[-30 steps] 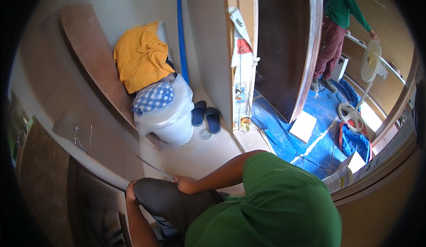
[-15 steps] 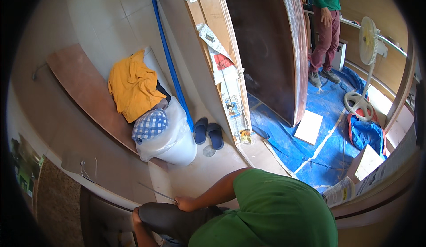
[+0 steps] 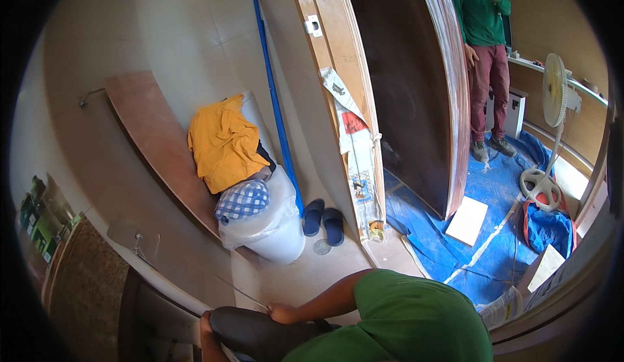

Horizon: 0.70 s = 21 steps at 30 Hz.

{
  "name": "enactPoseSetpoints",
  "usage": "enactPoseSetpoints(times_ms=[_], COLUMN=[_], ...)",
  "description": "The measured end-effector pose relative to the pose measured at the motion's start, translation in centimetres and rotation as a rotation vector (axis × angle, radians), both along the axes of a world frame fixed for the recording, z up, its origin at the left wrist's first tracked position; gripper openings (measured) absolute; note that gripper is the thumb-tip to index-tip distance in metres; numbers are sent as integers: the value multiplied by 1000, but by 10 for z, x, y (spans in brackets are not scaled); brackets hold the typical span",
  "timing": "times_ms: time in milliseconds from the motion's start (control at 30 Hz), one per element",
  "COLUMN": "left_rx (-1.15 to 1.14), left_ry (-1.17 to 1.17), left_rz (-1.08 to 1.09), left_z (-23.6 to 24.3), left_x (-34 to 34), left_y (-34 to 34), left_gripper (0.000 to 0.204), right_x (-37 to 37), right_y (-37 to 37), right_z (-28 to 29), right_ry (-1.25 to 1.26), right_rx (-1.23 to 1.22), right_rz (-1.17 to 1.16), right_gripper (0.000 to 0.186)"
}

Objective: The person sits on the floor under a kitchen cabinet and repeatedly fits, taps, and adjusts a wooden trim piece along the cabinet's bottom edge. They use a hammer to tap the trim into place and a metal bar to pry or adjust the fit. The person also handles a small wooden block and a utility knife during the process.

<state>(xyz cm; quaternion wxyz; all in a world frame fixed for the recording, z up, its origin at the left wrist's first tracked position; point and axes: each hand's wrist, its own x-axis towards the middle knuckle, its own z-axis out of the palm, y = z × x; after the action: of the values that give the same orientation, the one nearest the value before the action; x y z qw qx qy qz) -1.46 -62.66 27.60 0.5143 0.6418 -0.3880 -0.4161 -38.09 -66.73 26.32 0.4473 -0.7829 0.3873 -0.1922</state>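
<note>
My right hand (image 3: pixel 282 313) is closed on the end of a thin metal rod (image 3: pixel 246 293), which points up and left over the pale floor. It lies against the dark fabric over my knee (image 3: pixel 240 326). On the far left side of that knee, my left hand (image 3: pixel 207 324) touches the fabric; its fingers are mostly hidden, and I cannot tell whether it holds anything. My green sleeve (image 3: pixel 396 297) fills the lower middle.
A white bin (image 3: pixel 289 242) bears a yellow cloth (image 3: pixel 221 144) and checked cloth (image 3: pixel 242 201). Nearby are dark slippers (image 3: pixel 333 225), a blue pole (image 3: pixel 276 102) and a leaning brown board (image 3: pixel 153 134). Beyond the door frame (image 3: pixel 338 50), a person (image 3: pixel 484 56) and fan (image 3: pixel 554 92) stand on blue sheeting (image 3: pixel 484 219).
The view has shifted, so the room's things sit lower and farther right. My right hand still grips the rod. The person beyond the doorway has lowered one hand to the thigh.
</note>
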Motion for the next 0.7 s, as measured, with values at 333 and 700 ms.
enactPoseSetpoints(times_ms=[333, 700], left_rx=[-34, -59], left_ry=[-61, 138], left_rz=[67, 129], left_z=[24, 29], left_x=[-23, -21], left_y=[21, 36], left_gripper=[31, 32], right_x=[0, 5], right_y=[10, 22], right_z=[14, 21], right_ry=[2, -9], right_rx=[-14, -41], right_rz=[-20, -59], right_gripper=[30, 29])
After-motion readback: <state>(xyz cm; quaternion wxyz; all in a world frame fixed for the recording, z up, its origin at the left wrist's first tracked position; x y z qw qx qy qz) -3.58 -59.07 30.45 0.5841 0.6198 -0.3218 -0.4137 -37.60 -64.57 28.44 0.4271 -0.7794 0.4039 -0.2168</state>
